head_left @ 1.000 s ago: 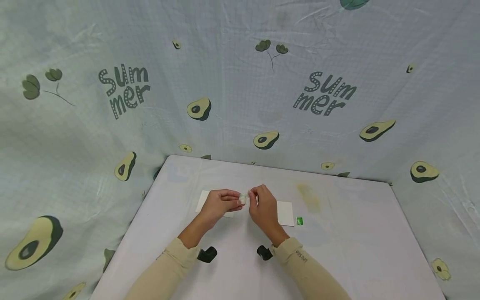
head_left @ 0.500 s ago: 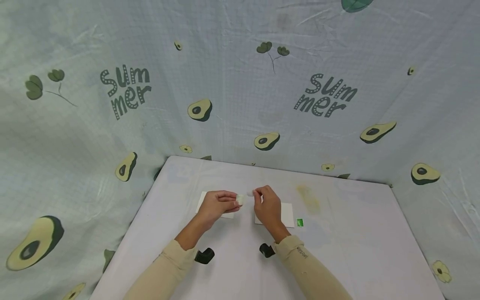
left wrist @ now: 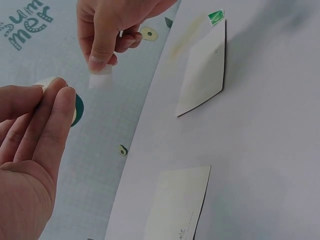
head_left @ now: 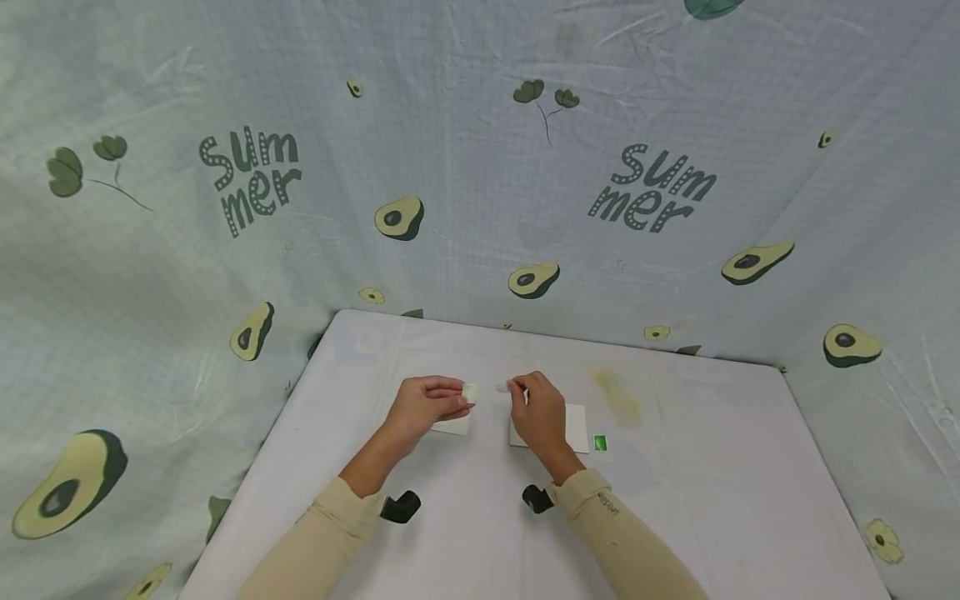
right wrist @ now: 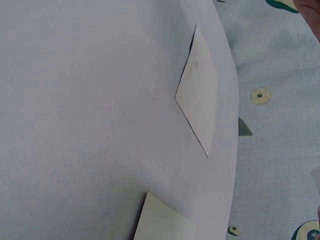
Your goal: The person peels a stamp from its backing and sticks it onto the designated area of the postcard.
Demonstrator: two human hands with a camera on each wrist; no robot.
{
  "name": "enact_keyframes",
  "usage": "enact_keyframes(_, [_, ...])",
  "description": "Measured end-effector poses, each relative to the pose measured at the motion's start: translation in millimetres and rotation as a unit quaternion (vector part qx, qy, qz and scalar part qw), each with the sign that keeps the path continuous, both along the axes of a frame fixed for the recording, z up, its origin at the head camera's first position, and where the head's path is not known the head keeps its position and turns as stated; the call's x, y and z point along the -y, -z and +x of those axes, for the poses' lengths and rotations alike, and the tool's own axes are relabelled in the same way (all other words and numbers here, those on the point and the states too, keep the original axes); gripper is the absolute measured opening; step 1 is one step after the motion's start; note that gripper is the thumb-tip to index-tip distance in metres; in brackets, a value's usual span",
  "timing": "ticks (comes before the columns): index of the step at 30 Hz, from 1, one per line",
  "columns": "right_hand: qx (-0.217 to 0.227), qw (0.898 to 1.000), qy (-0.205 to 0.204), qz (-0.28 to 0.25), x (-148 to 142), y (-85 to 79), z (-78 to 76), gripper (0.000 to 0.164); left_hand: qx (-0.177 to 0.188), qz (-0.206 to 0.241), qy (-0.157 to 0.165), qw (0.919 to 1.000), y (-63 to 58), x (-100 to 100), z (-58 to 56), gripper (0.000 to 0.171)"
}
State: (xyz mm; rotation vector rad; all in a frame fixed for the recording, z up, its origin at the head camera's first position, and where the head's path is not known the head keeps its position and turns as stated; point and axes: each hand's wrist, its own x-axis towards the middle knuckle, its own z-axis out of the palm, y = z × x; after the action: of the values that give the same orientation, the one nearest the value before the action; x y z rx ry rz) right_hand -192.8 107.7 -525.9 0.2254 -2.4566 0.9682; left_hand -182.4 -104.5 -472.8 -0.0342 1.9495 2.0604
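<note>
While the left hand (head_left: 420,408) sits farther toward the left of the frame than half a second ago, the right hand (head_left: 542,412) keeps close to its place, so we log a wider gap between the two. A second ago the fingertips nearly met at mid-frame; now bare tabletop (head_left: 697,467) shows between them in the head view.

Each hand pinches something. We see the left hand's thumb and fingers closed on a small, whitish, squarish piece (head_left: 470,392), just left of centre; its material we cannot tell. The right hand holds a small, thin, translucent strip (head_left: 502,387) by its edge, just right of centre. In the left wrist view the strip hangs below the right fingertips, touching nothing else. We judge the two pieces fully separated, which leaves the strip free to be handled by itself.

Below the hands, two off-white, flat rectangular cards lie on the white surface. The left card (head_left: 452,427) is partly covered by the left hand in the head view; pen-like marks show on it from the left wrist. The right card (head_left: 576,427) shows on both sides of the right hand, with a small green, pale-edged rectangle (head_left: 600,442) just beside it. Both cards appear untouched.
</note>
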Motion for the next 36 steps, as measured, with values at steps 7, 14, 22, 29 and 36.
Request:
enact_keyframes(7, [-0.002, 1.0, -0.01, 0.006, -3.3, -2.7, 5.9, 0.009, 0.005, -0.006, -0.003, 1.0, -2.9, 2.5, -0.2, 0.031])
enact_keyframes(14, [-0.006, 1.0, -0.015, 0.014, -7.4, -1.4, 12.0, 0.008, 0.012, -0.001, -0.004, 0.9999, -2.3, 4.8, -0.9, 0.032])
enact_keyframes(22, [-0.024, 0.999, -0.031, 0.022, -11.8, -3.4, 19.8, 0.01, 0.013, -0.002, -0.002, 0.9999, -2.5, 5.9, -1.6, 0.032])
enact_keyframes(29, [-0.007, 0.999, -0.044, 0.02, -14.7, -8.8, 29.4, 0.008, 0.015, -0.005, -0.004, 0.9999, -3.8, 5.3, -1.9, 0.032])
enact_keyframes(36, [-0.001, 0.998, -0.063, 0.026, -15.8, -12.5, 38.5, 0.005, 0.014, -0.004, -0.003, 0.9999, -4.8, 5.8, -1.7, 0.032])
